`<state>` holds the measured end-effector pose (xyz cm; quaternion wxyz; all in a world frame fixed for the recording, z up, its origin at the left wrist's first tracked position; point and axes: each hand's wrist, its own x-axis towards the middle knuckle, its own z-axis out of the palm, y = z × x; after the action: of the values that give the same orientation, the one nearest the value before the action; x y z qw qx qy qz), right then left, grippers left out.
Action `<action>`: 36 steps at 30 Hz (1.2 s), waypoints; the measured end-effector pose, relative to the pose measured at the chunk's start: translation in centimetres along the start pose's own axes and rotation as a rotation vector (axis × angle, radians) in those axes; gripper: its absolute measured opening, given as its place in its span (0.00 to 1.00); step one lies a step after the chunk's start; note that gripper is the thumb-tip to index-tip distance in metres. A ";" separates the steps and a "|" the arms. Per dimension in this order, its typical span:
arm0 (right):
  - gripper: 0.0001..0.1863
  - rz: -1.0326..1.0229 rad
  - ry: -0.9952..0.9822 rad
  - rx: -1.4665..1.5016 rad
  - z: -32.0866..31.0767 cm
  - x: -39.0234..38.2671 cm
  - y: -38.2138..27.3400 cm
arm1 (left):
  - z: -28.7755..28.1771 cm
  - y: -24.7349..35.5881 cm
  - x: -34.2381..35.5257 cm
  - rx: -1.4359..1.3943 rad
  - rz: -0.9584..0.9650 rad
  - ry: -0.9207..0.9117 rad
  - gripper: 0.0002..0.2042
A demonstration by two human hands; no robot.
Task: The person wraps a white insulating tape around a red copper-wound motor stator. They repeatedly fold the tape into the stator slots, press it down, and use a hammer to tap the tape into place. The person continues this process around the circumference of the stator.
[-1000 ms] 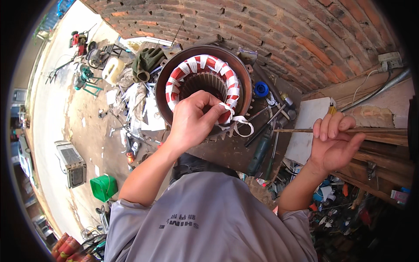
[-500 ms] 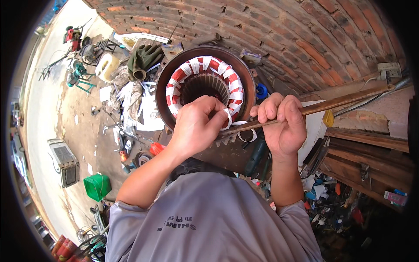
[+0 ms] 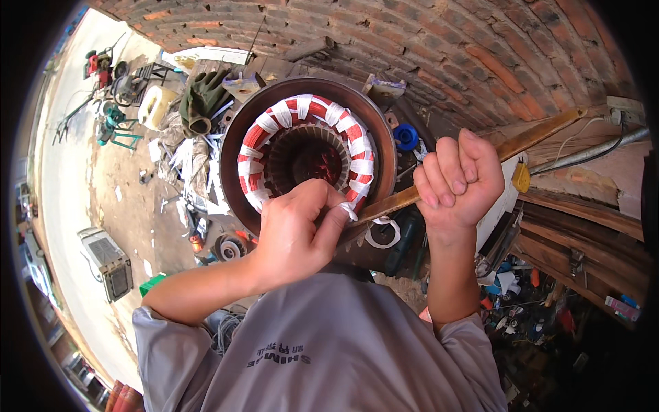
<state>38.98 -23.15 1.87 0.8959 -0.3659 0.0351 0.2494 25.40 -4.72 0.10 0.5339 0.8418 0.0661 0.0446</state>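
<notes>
A round metal housing (image 3: pixel 233 134) holds a ribbed core (image 3: pixel 288 141), ringed by a red winding bound with white tape (image 3: pixel 304 106). My left hand (image 3: pixel 302 230) is closed in a pinch on the white tape at the ring's lower right. My right hand (image 3: pixel 456 182) grips a long flat wooden strip (image 3: pixel 528 141), whose lower end is at the ring beside my left fingertips, partly hidden. A loop of loose tape (image 3: pixel 377 240) hangs under the strip. A blue round cap (image 3: pixel 406 136) lies just right of the housing.
A brick wall (image 3: pixel 439 55) rises behind. On the left are dark gloves (image 3: pixel 202 96), paper scraps, a jerrycan (image 3: pixel 156 103), machines and a metal appliance (image 3: pixel 106 257) on the ground. A yellow tape measure (image 3: pixel 520 175), a pipe and wooden shelving (image 3: pixel 576 220) stand at right.
My right hand has moved left and closed around the wooden strip, now angled with its lower end at the ring. My left hand has moved slightly down, still pinching the tape.
</notes>
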 end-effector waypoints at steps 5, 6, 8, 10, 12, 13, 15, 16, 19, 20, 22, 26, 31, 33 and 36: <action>0.28 -0.021 0.155 -0.136 3.0 1.6 0.6 | 0.3 -0.2 0.8 -0.004 0.050 -0.001 0.03; 0.28 -0.054 0.234 -0.184 4.2 1.9 0.6 | 0.3 -0.1 0.8 -0.003 0.060 0.003 0.03; 0.28 -0.113 0.203 -0.144 3.1 1.2 1.0 | -0.1 -0.3 0.7 -0.035 0.015 -0.024 0.03; 0.27 -0.103 0.156 -0.120 2.4 0.1 0.4 | -0.1 -1.5 0.7 -0.129 -0.037 -0.015 0.03; 0.28 -0.144 0.137 -0.146 2.3 -1.7 0.5 | 0.3 -1.3 0.3 -0.193 -0.098 0.003 0.03; 0.28 -0.144 0.152 -0.100 2.1 -2.4 1.2 | 0.3 -1.2 0.2 -0.227 -0.132 0.011 0.03; 0.27 -0.140 0.185 -0.028 1.9 -2.6 2.0 | 0.3 -1.1 0.1 -0.180 -0.123 0.007 0.03; 0.27 -0.136 0.202 -0.001 1.8 -2.5 2.1 | 0.4 -1.1 0.0 -0.160 -0.121 0.005 0.03; 0.26 -0.093 0.218 -0.020 2.0 -1.8 2.1 | 0.5 -0.5 0.1 -0.110 -0.081 0.020 0.04; 0.25 -0.073 0.218 -0.042 2.2 -1.5 1.9 | 0.5 -0.3 0.2 -0.076 -0.059 0.014 0.04; 0.24 -0.054 0.272 -0.107 3.9 -0.7 1.4 | 0.4 0.0 0.4 0.011 -0.014 -0.015 0.04; 0.22 -0.117 0.209 -0.078 3.1 -0.7 2.0 | 0.5 -1.5 0.2 -0.157 -0.071 0.001 0.04; 0.22 -0.165 0.055 -0.097 2.3 -1.5 -0.2 | 0.0 -1.4 0.1 -0.218 -0.161 -0.045 0.05; 0.22 -0.080 0.001 -0.093 1.5 0.9 -0.1 | -0.5 -1.1 0.2 -0.168 -0.232 -0.121 0.04; 0.24 -0.002 0.012 -0.157 1.8 3.4 0.3 | -0.2 -0.4 0.4 -0.148 -0.235 -0.137 0.04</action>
<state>41.55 -20.33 2.17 0.8645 -0.4366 0.0207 0.2484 25.77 -4.28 -0.14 0.5991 0.7878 0.1242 -0.0710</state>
